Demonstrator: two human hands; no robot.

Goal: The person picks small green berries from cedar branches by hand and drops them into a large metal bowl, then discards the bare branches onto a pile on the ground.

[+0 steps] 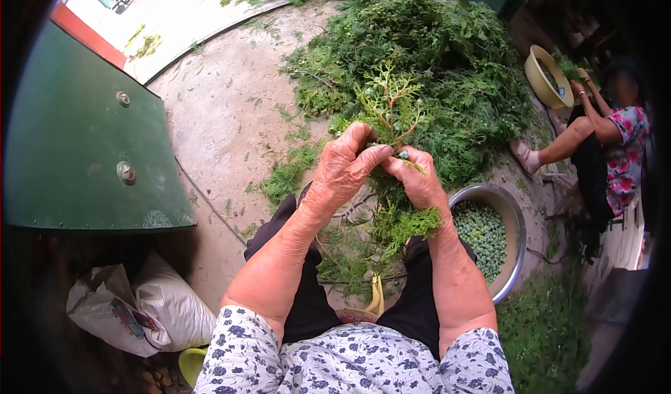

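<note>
A green conifer sprig point(393, 107) with small bluish-green cones stands up from between my two hands, above my lap. My left hand point(347, 163) is closed at its stem, thumb and fingers pinched together. Close against it, my right hand point(417, 177) is closed round the lower part of the sprig, and leafy ends point(412, 226) hang below. One small cone shows between the hands. To the right of my right arm is a metal basin point(518, 237) partly filled with small green cones point(480, 237).
A big heap of cut branches point(419, 58) lies ahead. At the right sits another person point(615, 128) by a yellow basin point(538, 79). A green metal door panel point(84, 135) and white sacks point(168, 303) are at the left. A cable point(210, 202) crosses the floor.
</note>
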